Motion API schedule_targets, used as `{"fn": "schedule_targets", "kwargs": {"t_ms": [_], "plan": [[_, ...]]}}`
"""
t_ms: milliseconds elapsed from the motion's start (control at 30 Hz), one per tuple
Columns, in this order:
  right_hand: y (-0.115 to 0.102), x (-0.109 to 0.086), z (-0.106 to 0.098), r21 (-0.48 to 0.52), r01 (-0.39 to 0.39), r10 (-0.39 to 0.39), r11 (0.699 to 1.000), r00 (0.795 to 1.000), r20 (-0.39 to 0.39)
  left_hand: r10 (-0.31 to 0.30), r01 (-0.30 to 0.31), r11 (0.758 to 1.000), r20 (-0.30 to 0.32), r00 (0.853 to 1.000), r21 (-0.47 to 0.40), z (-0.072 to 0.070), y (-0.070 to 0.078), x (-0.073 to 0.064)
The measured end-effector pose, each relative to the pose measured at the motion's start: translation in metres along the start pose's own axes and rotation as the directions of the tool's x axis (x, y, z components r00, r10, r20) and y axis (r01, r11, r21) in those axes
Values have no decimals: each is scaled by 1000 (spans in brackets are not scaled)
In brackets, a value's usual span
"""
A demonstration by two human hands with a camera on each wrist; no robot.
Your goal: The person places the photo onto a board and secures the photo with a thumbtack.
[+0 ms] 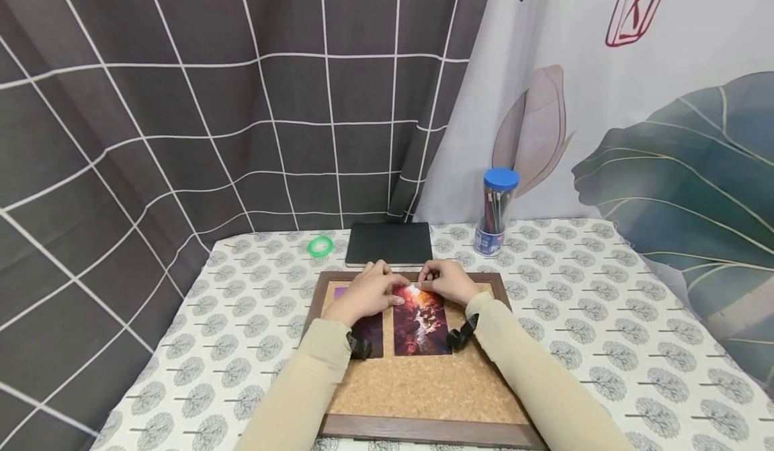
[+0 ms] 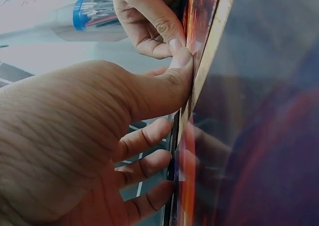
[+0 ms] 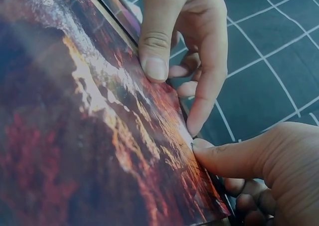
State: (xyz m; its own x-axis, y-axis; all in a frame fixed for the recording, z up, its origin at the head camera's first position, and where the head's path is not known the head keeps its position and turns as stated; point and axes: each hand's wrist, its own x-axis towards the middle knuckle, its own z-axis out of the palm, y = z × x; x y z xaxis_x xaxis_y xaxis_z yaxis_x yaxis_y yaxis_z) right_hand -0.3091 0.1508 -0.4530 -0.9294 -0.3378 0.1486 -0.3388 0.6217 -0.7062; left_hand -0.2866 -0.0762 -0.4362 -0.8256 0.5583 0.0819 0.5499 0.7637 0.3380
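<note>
A glossy print with a red and orange fiery picture (image 1: 421,323) lies upright on the cork board (image 1: 423,390), which has a dark brown frame. My left hand (image 1: 370,292) presses its upper left part, the thumb on the picture and a fingertip at the top edge. The other left fingers hang spread past that edge. My right hand (image 1: 450,281) has curled fingers and meets the left fingertip at the print's top edge. Between the right thumb and finger a tiny dark pin-like piece (image 3: 193,143) shows. A purple print (image 1: 376,340) lies to the left, partly under the left wrist.
Behind the board lies a black flat notebook (image 1: 389,244). A green tape roll (image 1: 320,246) is left of it, and a blue-lidded jar of pencils (image 1: 496,212) stands to the right. A tree-patterned cloth (image 1: 242,370) covers the table; curtains hang behind.
</note>
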Motion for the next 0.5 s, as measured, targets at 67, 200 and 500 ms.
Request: {"fn": "schedule_targets", "kwargs": {"t_ms": [67,200,500], "plan": [[1,-1,0,-3,3,-3,1000,1000,2,3,-3,1000,4,1000,10,0,0,0],[5,1,0,-8,10,-10,1000,1000,15,6,-7,1000,11,1000,21,-1,1,1],[10,5,-4,13,23,-23,1000,998,65,5,-6,1000,56,998,4,-10,-9,0]]}}
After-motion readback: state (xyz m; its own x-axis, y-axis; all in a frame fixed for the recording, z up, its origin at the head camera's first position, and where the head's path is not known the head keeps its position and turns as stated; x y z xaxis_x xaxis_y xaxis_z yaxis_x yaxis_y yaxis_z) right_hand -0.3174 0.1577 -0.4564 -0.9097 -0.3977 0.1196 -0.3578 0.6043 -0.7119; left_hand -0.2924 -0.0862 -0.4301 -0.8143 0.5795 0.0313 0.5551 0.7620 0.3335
